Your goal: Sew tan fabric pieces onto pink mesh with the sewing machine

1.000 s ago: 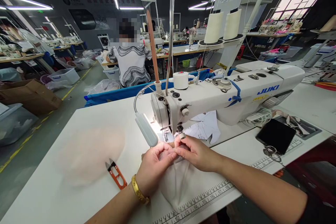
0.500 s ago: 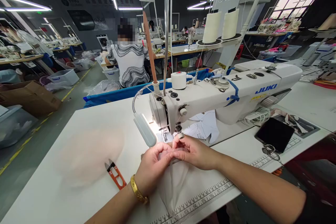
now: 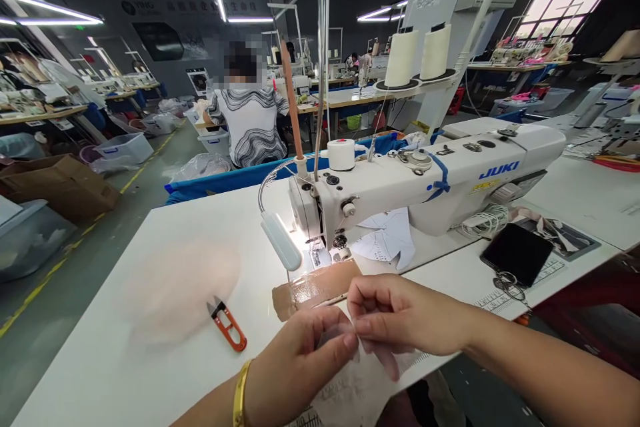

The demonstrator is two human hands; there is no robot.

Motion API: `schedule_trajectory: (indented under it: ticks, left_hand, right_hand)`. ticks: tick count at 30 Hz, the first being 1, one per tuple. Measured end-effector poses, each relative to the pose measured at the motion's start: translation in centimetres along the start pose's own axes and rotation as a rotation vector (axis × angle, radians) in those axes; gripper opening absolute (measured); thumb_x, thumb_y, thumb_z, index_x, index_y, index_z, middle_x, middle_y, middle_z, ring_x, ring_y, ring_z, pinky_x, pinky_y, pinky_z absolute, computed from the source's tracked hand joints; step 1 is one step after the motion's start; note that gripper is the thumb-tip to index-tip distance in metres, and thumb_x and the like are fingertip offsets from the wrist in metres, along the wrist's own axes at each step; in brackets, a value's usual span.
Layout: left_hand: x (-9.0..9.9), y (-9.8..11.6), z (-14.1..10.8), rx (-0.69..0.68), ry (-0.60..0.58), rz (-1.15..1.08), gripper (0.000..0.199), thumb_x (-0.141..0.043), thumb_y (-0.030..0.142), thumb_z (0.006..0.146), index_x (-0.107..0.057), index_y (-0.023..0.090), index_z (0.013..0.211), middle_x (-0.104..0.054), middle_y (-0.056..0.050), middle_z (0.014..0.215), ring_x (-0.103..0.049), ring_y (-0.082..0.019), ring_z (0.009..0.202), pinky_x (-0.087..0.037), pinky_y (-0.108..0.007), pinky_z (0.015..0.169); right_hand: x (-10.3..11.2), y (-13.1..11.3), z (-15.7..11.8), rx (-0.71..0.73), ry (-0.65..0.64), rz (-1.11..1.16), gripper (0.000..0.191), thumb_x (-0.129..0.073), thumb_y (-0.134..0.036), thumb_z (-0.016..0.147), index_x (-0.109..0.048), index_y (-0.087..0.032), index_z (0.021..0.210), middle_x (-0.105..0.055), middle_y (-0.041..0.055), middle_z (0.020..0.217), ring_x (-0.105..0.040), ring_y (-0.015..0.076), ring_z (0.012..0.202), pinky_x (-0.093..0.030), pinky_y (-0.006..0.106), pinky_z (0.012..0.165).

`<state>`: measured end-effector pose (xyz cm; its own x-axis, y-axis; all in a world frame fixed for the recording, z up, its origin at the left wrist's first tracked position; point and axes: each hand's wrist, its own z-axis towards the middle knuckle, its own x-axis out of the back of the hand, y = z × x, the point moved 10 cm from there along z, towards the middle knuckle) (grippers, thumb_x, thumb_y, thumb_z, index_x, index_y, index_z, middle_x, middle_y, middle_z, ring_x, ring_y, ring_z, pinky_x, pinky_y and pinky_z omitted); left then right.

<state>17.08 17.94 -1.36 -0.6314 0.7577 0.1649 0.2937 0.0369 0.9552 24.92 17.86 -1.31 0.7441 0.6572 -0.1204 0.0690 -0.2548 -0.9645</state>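
Both hands pinch a thin, see-through pale fabric [image 3: 350,387] in front of the sewing machine [image 3: 380,177]. My left hand [image 3: 305,357], with a gold bracelet [image 3: 241,393] at the wrist, is closed on its edge. My right hand [image 3: 405,313] is closed on the same edge, fingertips almost touching the left ones. The fabric hangs down over the table's front edge and the printed ruler. Just beyond the hands, a brown taped plate [image 3: 320,285] lies at the machine's needle area. Orange thread snips [image 3: 228,325] lie on the table left of my left hand.
A sheer pinkish fabric piece [image 3: 183,287] lies on the left of the table [image 3: 90,353]. White pattern paper [image 3: 385,240] sits under the machine arm. A black phone [image 3: 517,253] with keys [image 3: 509,283] lies at right. Beyond the table, a person [image 3: 253,113] sits facing away.
Both hands have drawn back from the needle area toward me, bringing the sheer fabric along. The brown plate they covered now shows. The view has shifted slightly.
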Motion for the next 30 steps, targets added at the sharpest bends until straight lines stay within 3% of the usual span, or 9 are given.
schedule_trajectory:
  ticks: [2, 5, 8, 11, 15, 17, 24, 30]
  left_hand:
    - [1.0, -0.8, 0.5, 0.014, 0.096, 0.072, 0.042, -0.055, 0.058, 0.095, -0.067, 0.02, 0.082, -0.055, 0.001, 0.068, -0.044, -0.016, 0.062, -0.033, -0.028, 0.057]
    - [4.3, -2.0, 1.7, -0.023, 0.389, 0.475, 0.033, -0.056, 0.04, 0.093, -0.057, 0.02, 0.067, -0.057, -0.002, 0.07, -0.049, -0.019, 0.068, -0.035, -0.031, 0.064]
    - [5.8, -1.7, 2.1, -0.092, 0.601, 0.944, 0.021, -0.059, 0.024, 0.089, -0.057, 0.02, 0.068, -0.062, -0.005, 0.076, -0.054, -0.024, 0.08, -0.033, -0.036, 0.074]
    - [5.9, -0.7, 1.5, -0.173, 0.701, 1.15, 0.009, -0.065, 0.024, 0.089, -0.064, 0.02, 0.081, -0.066, -0.006, 0.085, -0.057, -0.026, 0.084, -0.031, -0.037, 0.074]
    - [3.7, 0.9, 0.4, -0.477, 0.617, 1.273, 0.021, -0.052, 0.012, 0.098, -0.068, 0.021, 0.089, -0.072, -0.004, 0.093, -0.059, -0.021, 0.084, -0.032, -0.038, 0.079]
    - [3.2, 0.8, 0.3, -0.547, 0.553, 1.246, 0.025, -0.05, 0.008, 0.099, -0.07, 0.022, 0.095, -0.075, -0.003, 0.096, -0.06, -0.02, 0.086, -0.033, -0.038, 0.081]
    - [3.9, -0.1, 0.9, -0.477, 0.513, 1.167, 0.024, -0.052, 0.011, 0.101, -0.073, 0.022, 0.104, -0.076, -0.005, 0.103, -0.063, -0.022, 0.085, -0.038, -0.037, 0.076]
    - [3.9, -0.1, 0.8, -0.47, 0.529, 1.167, 0.024, -0.051, 0.015, 0.103, -0.074, 0.021, 0.105, -0.076, -0.006, 0.105, -0.064, -0.023, 0.086, -0.041, -0.038, 0.075]
  right_hand:
    - [1.4, 0.0, 0.8, 0.016, 0.125, -0.161, 0.024, -0.065, -0.042, 0.094, -0.054, -0.022, 0.088, -0.06, -0.0033, 0.075, -0.054, 0.0106, 0.054, -0.035, 0.023, 0.053]
    - [4.2, -0.5, 3.0, 0.083, 0.397, -0.568, 0.016, -0.063, -0.02, 0.09, -0.056, -0.02, 0.076, -0.059, -0.0022, 0.074, -0.053, 0.0141, 0.068, -0.036, 0.026, 0.061]
    - [4.8, -0.7, 5.3, 0.158, 0.471, -0.8, 0.023, -0.059, -0.01, 0.089, -0.051, -0.02, 0.069, -0.059, -0.0016, 0.072, -0.051, 0.0154, 0.071, -0.035, 0.028, 0.065]
    - [4.9, -1.0, 6.1, 0.219, 0.517, -0.898, 0.027, -0.058, -0.007, 0.087, -0.047, -0.021, 0.066, -0.056, -0.0019, 0.069, -0.049, 0.0155, 0.07, -0.033, 0.029, 0.065]
    - [5.5, -0.5, 6.4, 0.172, 0.555, -0.933, 0.021, -0.058, -0.01, 0.089, -0.053, -0.021, 0.073, -0.055, -0.002, 0.069, -0.048, 0.0157, 0.068, -0.032, 0.029, 0.064]
    - [5.8, -0.2, 6.5, 0.148, 0.569, -0.935, 0.017, -0.058, -0.011, 0.09, -0.056, -0.021, 0.078, -0.056, -0.0016, 0.072, -0.049, 0.016, 0.069, -0.033, 0.029, 0.064]
    - [5.6, 0.1, 5.9, 0.237, 0.563, -1.045, 0.007, -0.056, -0.016, 0.096, -0.06, -0.021, 0.093, -0.06, 0.0038, 0.086, -0.054, 0.0217, 0.083, -0.041, 0.032, 0.073]
    - [4.6, 0.6, 4.9, 0.346, 0.499, -1.173, 0.019, -0.048, -0.016, 0.099, -0.063, -0.021, 0.109, -0.063, 0.0089, 0.098, -0.054, 0.0263, 0.092, -0.045, 0.037, 0.078]
